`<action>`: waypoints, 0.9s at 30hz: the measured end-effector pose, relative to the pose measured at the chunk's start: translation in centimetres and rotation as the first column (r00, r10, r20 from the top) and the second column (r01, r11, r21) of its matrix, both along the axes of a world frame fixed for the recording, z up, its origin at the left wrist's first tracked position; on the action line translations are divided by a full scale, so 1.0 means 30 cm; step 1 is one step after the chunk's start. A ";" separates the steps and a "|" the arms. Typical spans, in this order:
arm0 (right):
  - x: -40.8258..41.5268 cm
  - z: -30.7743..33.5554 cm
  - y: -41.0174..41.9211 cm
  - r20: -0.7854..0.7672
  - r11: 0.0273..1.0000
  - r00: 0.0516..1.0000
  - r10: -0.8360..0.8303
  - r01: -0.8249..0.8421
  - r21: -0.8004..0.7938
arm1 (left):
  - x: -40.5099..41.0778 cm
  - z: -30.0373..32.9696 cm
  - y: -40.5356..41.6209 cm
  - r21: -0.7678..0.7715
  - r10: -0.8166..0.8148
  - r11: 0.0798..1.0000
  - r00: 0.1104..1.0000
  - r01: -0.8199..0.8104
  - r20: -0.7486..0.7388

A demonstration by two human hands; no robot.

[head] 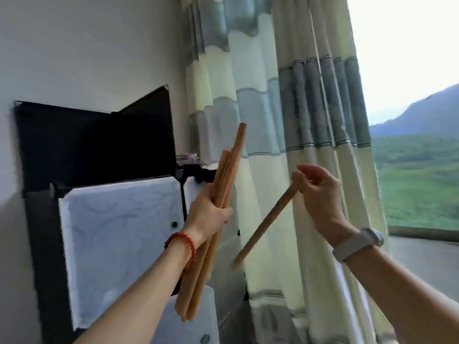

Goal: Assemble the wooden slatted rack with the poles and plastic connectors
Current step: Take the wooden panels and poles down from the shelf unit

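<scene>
Left hand (210, 211): fingers curled round a bundle of poles (216, 202), gripping it near the middle of its length; a red bead bracelet (182, 247) sits on the wrist.
Bundle of poles: several light-brown wooden rods held together, near upright and leaning slightly to the right; the upper ends rise above the hand, one reaching higher than the rest, and the lower ends hang below the forearm.
Right hand (319, 192): fingertips pinch the top end of a single pole (264, 225); a pale wristwatch (357, 243) is on the wrist.
Single pole: same wood colour, slanting down and to the left from the right hand, lower end blurred; apart from the bundle, not touching it.
Both hands: raised in the air, well apart from each other.
Cabinet (119, 232): behind the left hand, against the wall; black frame with white patterned panels, one black panel standing open at the top.
Curtain (285, 108): cream with grey bands, hanging behind both hands.
Window (417, 145): at the right edge, showing green fields and a hill.
Wall (87, 45): plain white, above and left of the cabinet.
</scene>
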State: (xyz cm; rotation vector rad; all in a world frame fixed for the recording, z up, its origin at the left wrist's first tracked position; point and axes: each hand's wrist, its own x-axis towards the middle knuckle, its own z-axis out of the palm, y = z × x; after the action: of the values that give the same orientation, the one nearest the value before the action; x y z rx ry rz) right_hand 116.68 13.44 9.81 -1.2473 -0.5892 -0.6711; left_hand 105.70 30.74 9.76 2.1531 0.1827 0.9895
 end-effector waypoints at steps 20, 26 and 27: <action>-0.097 -1.086 -1.822 -0.456 0.553 0.395 -0.797 0.174 -0.815 | 0.555 -1.217 -1.658 -0.361 -0.711 0.629 0.322 0.689 -0.626; 0.021 -1.208 -2.250 -0.632 0.628 0.077 -0.771 0.256 -0.735 | 0.757 -1.349 -2.097 -0.477 -0.735 0.577 0.168 0.662 -0.656; 0.031 -1.225 -2.317 -0.677 0.647 0.011 -0.736 0.308 -0.698 | 0.789 -1.359 -2.161 -0.493 -0.739 0.572 0.151 0.656 -0.657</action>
State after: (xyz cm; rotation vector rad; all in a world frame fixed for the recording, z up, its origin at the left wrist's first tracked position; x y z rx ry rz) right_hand 117.62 -56.08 -26.94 -1.9881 1.0013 -0.2480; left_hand 129.36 -34.08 -31.02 2.0395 -0.3519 -0.6634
